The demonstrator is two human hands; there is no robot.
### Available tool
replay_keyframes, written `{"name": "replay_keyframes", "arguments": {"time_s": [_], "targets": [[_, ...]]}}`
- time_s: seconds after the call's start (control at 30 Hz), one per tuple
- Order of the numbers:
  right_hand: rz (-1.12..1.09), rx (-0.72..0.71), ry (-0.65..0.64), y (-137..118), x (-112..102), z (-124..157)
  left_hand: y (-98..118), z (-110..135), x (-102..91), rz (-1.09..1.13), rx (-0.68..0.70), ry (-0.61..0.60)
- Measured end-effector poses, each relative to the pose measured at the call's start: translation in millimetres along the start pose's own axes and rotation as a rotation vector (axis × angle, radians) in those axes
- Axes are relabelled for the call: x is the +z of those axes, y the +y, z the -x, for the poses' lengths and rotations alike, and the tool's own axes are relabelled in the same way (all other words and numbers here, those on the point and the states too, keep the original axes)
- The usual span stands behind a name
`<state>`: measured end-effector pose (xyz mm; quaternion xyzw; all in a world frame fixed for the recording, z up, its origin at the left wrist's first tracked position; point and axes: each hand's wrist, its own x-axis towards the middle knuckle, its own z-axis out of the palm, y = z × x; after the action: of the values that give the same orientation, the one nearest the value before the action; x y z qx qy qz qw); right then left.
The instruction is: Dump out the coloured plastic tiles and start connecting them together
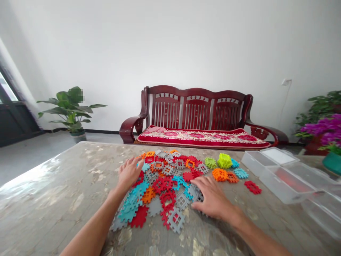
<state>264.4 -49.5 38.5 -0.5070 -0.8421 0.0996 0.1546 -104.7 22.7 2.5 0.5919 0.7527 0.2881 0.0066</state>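
A loose heap of flat interlocking plastic tiles (162, 185) in red, grey, blue and orange lies on the table, some solid and some with window openings. At the heap's left edge, my left hand (129, 173) lies with fingers stretched out over the tiles, close to a light blue one (144, 166). My right hand (211, 195) is on the right side, its thumb and fingers curled round a few grey tiles (195, 193); the palm hides part of them. Nearer me lie a grey window tile (176, 219) and a solid red tile (139, 217).
Small colour groups lie beyond my right hand: lime green tiles (224, 161), orange tiles (220, 175), blue tiles (241, 173) and a red one (253, 187). Clear plastic boxes (277, 185) stand at the right. A wooden bench (197, 106) is behind the patterned table (66, 199).
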Motion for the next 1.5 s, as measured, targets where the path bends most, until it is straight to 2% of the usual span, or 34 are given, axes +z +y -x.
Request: {"name": "replay_keyframes", "arguments": {"time_s": [0.07,0.17,0.27,0.47,0.6,0.73,0.83,0.93,1.1,1.3,1.37,1.5], "targets": [[0.022,-0.007,-0.013,-2,3,6,-11,-16,-4.5,-0.01,-0.041,0.02],[0.026,0.011,0.039,-1,9,7,-26,-35,-4.1,-0.004,-0.034,-0.089],[0.031,0.022,0.109,4,13,6,-30,-42,2.4,0.01,0.029,-0.165],[-0.035,0.038,0.211,19,13,-1,-13,-29,16.3,0.041,0.128,-0.231],[-0.141,0.137,0.265,26,8,-13,-4,-20,20.4,0.073,0.155,-0.238],[-0.058,0.15,0.308,26,3,-19,1,-11,21.3,0.112,0.206,-0.239],[0.012,0.07,0.294,19,2,-15,-1,-7,20.6,0.14,0.229,-0.237],[0.062,0.003,0.202,9,3,-12,-8,-4,18.9,0.174,0.225,-0.235],[0.142,0.015,0.103,3,8,-12,-18,1,14.5,0.31,0.2,-0.168],[0.18,-0.056,0.218,7,13,-14,-16,3,15.1,0.365,0.184,-0.11],[0.146,-0.023,0.264,11,12,-19,-16,1,16.5,0.359,0.185,-0.118],[0.063,0.135,0.324,26,8,-32,-18,-1,19.1,0.342,0.182,-0.124]]}}
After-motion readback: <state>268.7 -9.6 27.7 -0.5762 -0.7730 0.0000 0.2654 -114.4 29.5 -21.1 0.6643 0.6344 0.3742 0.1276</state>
